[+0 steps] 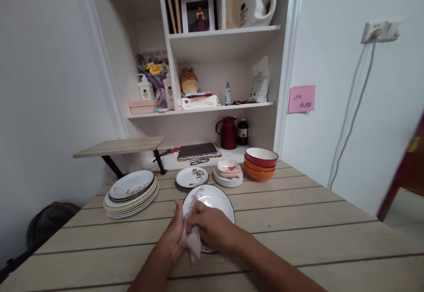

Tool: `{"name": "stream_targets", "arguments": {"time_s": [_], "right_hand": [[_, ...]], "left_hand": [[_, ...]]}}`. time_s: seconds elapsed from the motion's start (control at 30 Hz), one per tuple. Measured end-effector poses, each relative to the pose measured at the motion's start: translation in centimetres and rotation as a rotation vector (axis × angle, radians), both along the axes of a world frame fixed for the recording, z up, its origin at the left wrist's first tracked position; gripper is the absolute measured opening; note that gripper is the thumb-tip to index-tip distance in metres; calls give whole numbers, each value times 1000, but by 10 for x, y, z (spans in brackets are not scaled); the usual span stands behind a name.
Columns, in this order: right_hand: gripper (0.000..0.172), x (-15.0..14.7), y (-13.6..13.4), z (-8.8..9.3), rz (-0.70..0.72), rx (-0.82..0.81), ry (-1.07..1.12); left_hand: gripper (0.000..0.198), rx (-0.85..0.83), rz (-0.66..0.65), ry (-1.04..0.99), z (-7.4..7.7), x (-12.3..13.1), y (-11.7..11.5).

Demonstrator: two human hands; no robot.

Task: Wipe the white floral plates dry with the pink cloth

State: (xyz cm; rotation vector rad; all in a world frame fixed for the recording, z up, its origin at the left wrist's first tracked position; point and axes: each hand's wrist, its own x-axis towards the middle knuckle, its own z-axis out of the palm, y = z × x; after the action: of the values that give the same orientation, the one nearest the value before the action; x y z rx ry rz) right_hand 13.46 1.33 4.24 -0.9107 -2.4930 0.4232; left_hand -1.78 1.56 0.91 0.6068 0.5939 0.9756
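A white plate (pixel 218 201) with a dark rim and a brown floral pattern is tilted slightly toward me at the near middle of the table. My left hand (pixel 175 234) grips its left edge, thumb up along the rim; the other fingers are partly hidden. Bunched in my right hand (pixel 208 223) is a pale pinkish cloth (pixel 194 243), pressed against the left part of the plate and hanging down past its near edge. Just beyond lies a small stack of similar floral plates (pixel 190 177).
A tall plate stack (pixel 132 190) stands left, near a raised wooden stand (pixel 119 146). Small dishes (pixel 228 175) and stacked red and orange bowls (pixel 260 164) are back right. Behind are a laptop (pixel 197 150), glasses (pixel 199 161) and a red jug (pixel 228 134).
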Motion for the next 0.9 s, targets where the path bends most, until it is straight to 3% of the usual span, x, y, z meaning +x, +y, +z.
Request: {"name": "stream_targets", "arguments": {"time_s": [0.1,0.23,0.37,0.47,0.53,0.67,0.8,0.9], "right_hand": [[25,-5,12,-2,-93,74,95],[26,11,26,11,-276,162,139],[27,35,24,21,-367,131,35],[24,47,14,24,-325,60,-183],[22,47,6,24,-159,12,-324],[25,22,-6,17,-8,-12,-243],[29,-1,0,8,-101,44,-6],[32,4,11,8,-238,76,64]], "left_hand": [[68,35,26,-43,1,2,0],[64,89,11,-111,0,6,1],[63,100,-17,-121,-4,5,3],[66,120,-13,-154,-8,3,4],[71,120,-27,-165,-9,1,4],[77,53,-35,-97,-5,0,1],[73,26,-4,-45,1,3,-3],[70,76,-5,-89,2,5,-4]]}}
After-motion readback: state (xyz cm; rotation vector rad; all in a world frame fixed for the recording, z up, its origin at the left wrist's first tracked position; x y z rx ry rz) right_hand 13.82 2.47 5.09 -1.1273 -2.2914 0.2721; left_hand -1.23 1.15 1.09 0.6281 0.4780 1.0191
